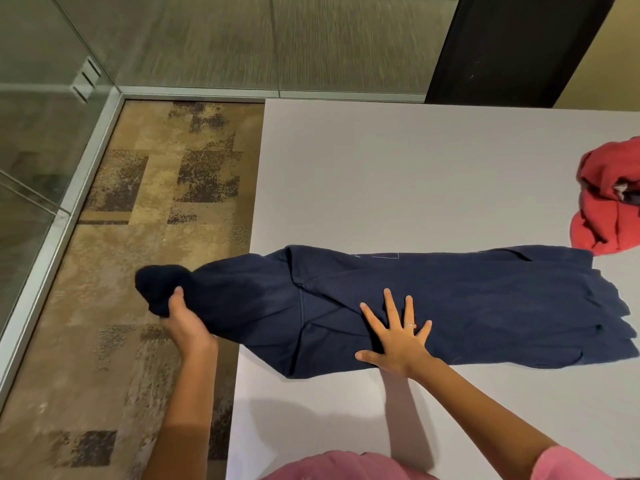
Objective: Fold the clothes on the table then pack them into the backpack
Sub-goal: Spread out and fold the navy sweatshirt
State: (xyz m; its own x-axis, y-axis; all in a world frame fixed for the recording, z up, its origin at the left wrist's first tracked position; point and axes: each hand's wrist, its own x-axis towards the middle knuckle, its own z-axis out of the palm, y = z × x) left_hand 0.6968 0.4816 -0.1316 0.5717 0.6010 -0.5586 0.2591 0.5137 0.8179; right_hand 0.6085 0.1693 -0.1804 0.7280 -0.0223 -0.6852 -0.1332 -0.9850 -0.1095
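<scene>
A navy blue hoodie point(467, 299) lies folded lengthwise into a long strip across the white table point(398, 174). Its hood end sticks out past the table's left edge. My left hand point(185, 322) grips that bunched hood end out over the floor. My right hand point(398, 334) presses flat on the hoodie near its shoulder fold, fingers spread. A crumpled red garment point(609, 206) sits at the table's right edge, just touching the hoodie's far corner. No backpack is in view.
Patterned brown carpet point(156, 202) runs left of the table, bounded by a glass wall with a metal base rail point(69, 188). A dark panel point(512, 46) stands behind the table's far side.
</scene>
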